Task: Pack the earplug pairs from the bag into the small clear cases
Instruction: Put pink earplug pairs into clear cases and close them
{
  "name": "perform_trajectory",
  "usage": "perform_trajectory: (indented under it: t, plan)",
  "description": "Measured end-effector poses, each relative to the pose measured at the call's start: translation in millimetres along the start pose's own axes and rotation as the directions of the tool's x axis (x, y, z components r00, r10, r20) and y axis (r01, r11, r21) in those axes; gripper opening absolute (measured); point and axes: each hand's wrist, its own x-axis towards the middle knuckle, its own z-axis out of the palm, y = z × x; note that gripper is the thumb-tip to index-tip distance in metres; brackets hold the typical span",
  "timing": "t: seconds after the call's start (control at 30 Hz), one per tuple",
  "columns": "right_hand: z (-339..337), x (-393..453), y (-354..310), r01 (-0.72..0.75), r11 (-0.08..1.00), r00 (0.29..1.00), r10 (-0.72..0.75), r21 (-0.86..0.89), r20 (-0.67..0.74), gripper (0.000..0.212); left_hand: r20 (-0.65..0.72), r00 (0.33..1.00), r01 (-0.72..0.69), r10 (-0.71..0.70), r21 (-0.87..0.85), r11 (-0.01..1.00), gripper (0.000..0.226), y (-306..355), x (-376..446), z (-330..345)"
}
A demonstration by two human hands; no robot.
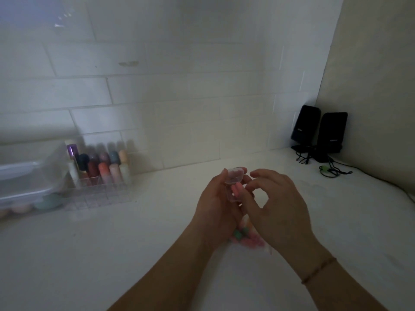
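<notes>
Your left hand (215, 198) holds one small clear case (232, 182) above the tabletop (112, 254), fingers curled round it, lid swung open at the top. One pink earplug (236, 190) sits in or at the mouth of the case; blur hides whether a second is beside it. Your right hand (274, 203) is right up against the case, thumb and forefinger bent toward the plug, other fingers loosely curled. Whether it pinches the plug or only touches it, you cannot tell.

Handling, as a judgement: the case looks like thin, light, stiff plastic, likely slick, so hold it by the side walls and keep off the hinge. The plug looks like soft foam, near weightless and springy; pinch it at the middle and press it down so it does not pop out.

Below your wrists lies the bag (249, 240), a loose heap of pink and green plugs, too blurred to count.

Count: one case in view, one plug at it, one bag.

At the wall stand two black speakers (318, 133) and a clear organiser (101, 187) of coloured bottles.
</notes>
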Motion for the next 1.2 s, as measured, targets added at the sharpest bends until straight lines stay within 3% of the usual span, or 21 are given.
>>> perform_trajectory:
  t: [0.1, 0.17, 0.3, 0.4, 0.67, 0.77, 0.83, 0.97, 1.1, 1.2]
  plan:
    - [-0.7, 1.9, -1.3, -0.015, 0.979, 0.996, 0.033, 0.202, -0.086, 0.021, 0.019, 0.999, 0.035, -0.032, -0.206, 0.978, 0.034, 2.6, -1.8, -4.3]
    - [-0.7, 1.8, -3.7, -0.018, 0.972, 0.993, 0.046, 0.236, -0.113, 0.02, 0.03, 0.999, 0.032, -0.026, -0.244, 0.969, 0.035, 2.3, -1.6, -7.3]
    - [-1.8, -1.1, -3.8, 0.009, 0.995, 0.998, -0.003, 0.097, -0.056, 0.034, 0.037, 0.998, 0.048, -0.042, -0.185, 0.982, 0.034, -0.1, -1.5, -5.3]
    - [-1.2, -1.8, -2.1, 0.023, 1.0, 0.999, -0.023, 0.002, -0.044, 0.022, 0.062, 0.997, 0.05, -0.04, -0.165, 0.985, 0.033, -1.1, -1.6, -2.2]
    - [-0.9, 0.0, 3.8, 0.036, 0.999, 0.999, -0.036, 0.039, -0.009, 0.031, 0.031, 0.999, 0.042, -0.039, -0.12, 0.992, 0.037, -0.1, -0.9, -0.6]
    - [-2.0, 1.9, 5.9, 0.014, 0.995, 0.997, -0.006, 0.095, -0.082, 0.034, 0.007, 1.0, 0.002, -0.002, 0.071, 0.997, 0.031, 2.2, 0.4, -1.7]
    - [-2.9, 2.9, 8.0, -0.022, 0.986, 0.992, 0.042, 0.164, -0.117, 0.027, 0.004, 0.998, -0.056, 0.056, 0.238, 0.97, 0.047, 4.3, 1.3, -5.4]
    - [-3.1, 3.9, 13.0, -0.117, 0.966, 0.99, 0.131, 0.232, -0.043, 0.022, 0.127, 0.959, -0.268, 0.252, 0.688, 0.674, 0.058, 7.4, -2.8, -13.3]
    - [-1.3, 2.4, 15.4, -0.097, 0.985, 0.992, 0.083, 0.145, 0.095, 0.02, 0.26, 0.934, -0.355, 0.245, 0.745, 0.565, 0.059, 3.6, -5.4, -12.9]
    - [-3.9, 4.1, 16.8, -0.046, 0.989, 0.988, 0.025, 0.139, 0.151, 0.018, 0.282, 0.925, -0.377, 0.256, 0.77, 0.515, 0.059, 0.7, -5.0, -11.7]
